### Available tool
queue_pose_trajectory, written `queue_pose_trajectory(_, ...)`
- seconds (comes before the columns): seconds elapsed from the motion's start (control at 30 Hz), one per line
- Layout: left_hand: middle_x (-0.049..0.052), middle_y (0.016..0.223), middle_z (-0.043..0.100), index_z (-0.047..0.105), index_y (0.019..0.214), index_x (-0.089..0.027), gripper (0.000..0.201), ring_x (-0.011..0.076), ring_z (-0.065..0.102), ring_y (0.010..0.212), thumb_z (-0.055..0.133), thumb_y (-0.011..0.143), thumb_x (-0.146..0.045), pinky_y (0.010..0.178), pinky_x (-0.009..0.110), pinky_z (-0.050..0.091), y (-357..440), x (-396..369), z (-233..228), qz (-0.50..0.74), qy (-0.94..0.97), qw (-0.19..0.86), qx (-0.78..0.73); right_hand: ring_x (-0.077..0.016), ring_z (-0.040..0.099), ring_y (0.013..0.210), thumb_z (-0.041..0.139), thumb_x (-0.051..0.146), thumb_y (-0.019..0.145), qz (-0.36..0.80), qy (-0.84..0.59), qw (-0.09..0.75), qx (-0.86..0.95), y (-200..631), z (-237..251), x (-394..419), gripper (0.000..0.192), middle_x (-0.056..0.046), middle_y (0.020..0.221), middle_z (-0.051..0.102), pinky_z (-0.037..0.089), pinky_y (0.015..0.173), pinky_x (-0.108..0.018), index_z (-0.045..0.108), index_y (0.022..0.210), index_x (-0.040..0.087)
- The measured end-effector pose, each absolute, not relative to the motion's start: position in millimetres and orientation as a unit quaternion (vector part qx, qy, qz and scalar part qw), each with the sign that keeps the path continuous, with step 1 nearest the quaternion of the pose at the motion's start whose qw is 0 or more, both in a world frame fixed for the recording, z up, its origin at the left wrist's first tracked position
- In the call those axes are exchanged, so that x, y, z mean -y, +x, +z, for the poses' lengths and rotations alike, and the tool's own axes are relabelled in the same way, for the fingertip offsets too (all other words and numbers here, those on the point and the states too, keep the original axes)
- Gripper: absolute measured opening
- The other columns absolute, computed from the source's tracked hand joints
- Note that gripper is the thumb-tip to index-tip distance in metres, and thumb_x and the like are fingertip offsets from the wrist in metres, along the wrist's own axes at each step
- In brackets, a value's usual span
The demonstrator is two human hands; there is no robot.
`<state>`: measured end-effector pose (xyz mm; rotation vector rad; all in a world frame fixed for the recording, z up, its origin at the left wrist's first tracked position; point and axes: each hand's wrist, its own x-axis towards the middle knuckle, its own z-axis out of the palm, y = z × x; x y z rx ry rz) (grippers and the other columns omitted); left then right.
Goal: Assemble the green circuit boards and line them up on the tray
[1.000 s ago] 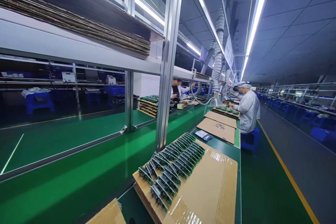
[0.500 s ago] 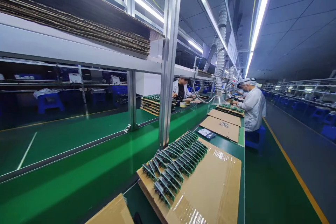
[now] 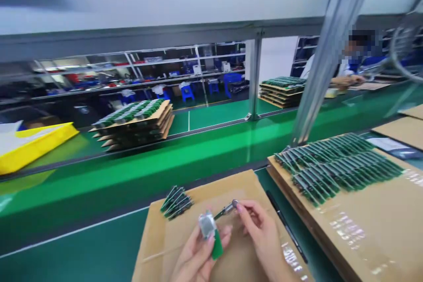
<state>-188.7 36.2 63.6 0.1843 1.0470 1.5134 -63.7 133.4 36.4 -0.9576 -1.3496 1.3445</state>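
Green tabletop (image 3: 82, 255), cardboard sheet (image 3: 165, 238) on it; left hand (image 3: 198, 255) pinching small circuit board (image 3: 211, 231) above sheet, right hand (image 3: 261, 233) pinching tweezers (image 3: 226, 209) beside board

I am holding a small green circuit board (image 3: 216, 246) upright in my left hand (image 3: 198, 253), its silvery metal block (image 3: 206, 224) facing me. My right hand (image 3: 261, 233) is pinching a slim metal-tipped tool (image 3: 226, 209), lying slantwise just beside that block.
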Motion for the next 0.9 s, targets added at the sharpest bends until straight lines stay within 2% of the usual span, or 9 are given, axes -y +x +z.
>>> queue_pose_trajectory(0.07, 0.007, 0.092, 0.07, 0.039, 0.139, -0.024, 0.075, 0.0233, 0.068, 0.087, 0.073, 0.073, -0.016, 0.08, 0.032, 0.056, -183, -38, 62, 0.657, 0.113, 0.603, -0.438, -0.017, 0.066, 0.067, 0.059, 0.039, 0.082, 0.512, -0.365, 0.466, 0.623, -62, 35, -126, 0.023, -0.006, 0.077, 0.072, 0.049, 0.057, -0.021, 0.07, 0.082, 0.019)
queue_pose_trajectory(0.13, 0.004, 0.078, 0.068, 0.044, 0.136, -0.024, 0.073, 0.0171, 0.067, 0.069, 0.076, 0.071, -0.018, 0.064, 0.025, 0.056, -182, -38, 57, 0.662, 0.133, 0.611, -0.413, -0.016, 0.066, 0.069, 0.056, 0.033, 0.085, 0.475, -0.337, 0.455, 0.674, -62, 32, -120, 0.018, -0.004, 0.077, 0.071, 0.049, 0.06, -0.021, 0.07, 0.082, 0.021)
queue_pose_trajectory(0.23, 0.002, 0.074, 0.064, 0.052, 0.129, -0.023, 0.064, 0.0075, 0.058, 0.053, 0.077, 0.071, -0.022, 0.046, 0.014, 0.045, -185, -35, 50, 0.667, 0.117, 0.626, -0.386, -0.0148, 0.066, 0.069, 0.053, 0.027, 0.087, 0.449, -0.31, 0.447, 0.708, -63, 31, -114, 0.017, -0.003, 0.079, 0.071, 0.05, 0.06, -0.02, 0.068, 0.085, 0.021)
queue_pose_trajectory(0.37, 0.001, 0.075, 0.061, 0.055, 0.125, -0.023, 0.058, 0.0025, 0.049, 0.049, 0.077, 0.071, -0.021, 0.039, 0.009, 0.033, -184, -33, 48, 0.671, 0.084, 0.634, -0.375, -0.0131, 0.067, 0.071, 0.052, 0.023, 0.088, 0.454, -0.291, 0.436, 0.72, -61, 34, -113, 0.015, -0.002, 0.081, 0.071, 0.051, 0.065, -0.019, 0.067, 0.089, 0.021)
queue_pose_trajectory(0.5, 0.001, 0.074, 0.059, 0.049, 0.129, -0.023, 0.066, 0.0023, 0.046, 0.049, 0.077, 0.07, -0.016, 0.038, 0.009, 0.029, -180, -36, 49, 0.67, 0.069, 0.634, -0.381, -0.0123, 0.068, 0.076, 0.052, 0.021, 0.088, 0.45, -0.279, 0.425, 0.734, -59, 36, -112, 0.014, 0.0, 0.082, 0.072, 0.051, 0.071, -0.018, 0.066, 0.09, 0.021)
queue_pose_trajectory(0.7, -0.002, 0.065, 0.059, 0.024, 0.142, -0.027, 0.095, 0.0052, 0.049, 0.045, 0.081, 0.065, -0.022, 0.033, 0.009, 0.023, -178, -41, 38, 0.668, 0.063, 0.646, -0.363, -0.0117, 0.067, 0.079, 0.052, 0.018, 0.088, 0.425, -0.267, 0.413, 0.76, -57, 33, -112, 0.014, 0.001, 0.086, 0.071, 0.05, 0.073, -0.018, 0.065, 0.091, 0.022)
queue_pose_trajectory(0.83, -0.001, 0.06, 0.062, 0.011, 0.145, -0.027, 0.102, 0.0112, 0.055, 0.043, 0.078, 0.069, -0.027, 0.031, 0.012, 0.03, -179, -40, 39, 0.657, 0.108, 0.628, -0.402, -0.0119, 0.066, 0.081, 0.049, 0.017, 0.088, 0.441, -0.246, 0.405, 0.762, -55, 38, -114, 0.018, 0.0, 0.089, 0.07, 0.048, 0.074, -0.019, 0.064, 0.095, 0.023)
queue_pose_trajectory(0.9, 0.0, 0.059, 0.065, 0.012, 0.146, -0.024, 0.103, 0.0131, 0.057, 0.041, 0.078, 0.068, -0.028, 0.031, 0.015, 0.035, -177, -40, 46, 0.652, 0.126, 0.606, -0.437, -0.0126, 0.064, 0.079, 0.049, 0.019, 0.088, 0.48, -0.257, 0.392, 0.741, -55, 40, -115, 0.017, -0.001, 0.088, 0.07, 0.047, 0.073, -0.02, 0.066, 0.094, 0.023)
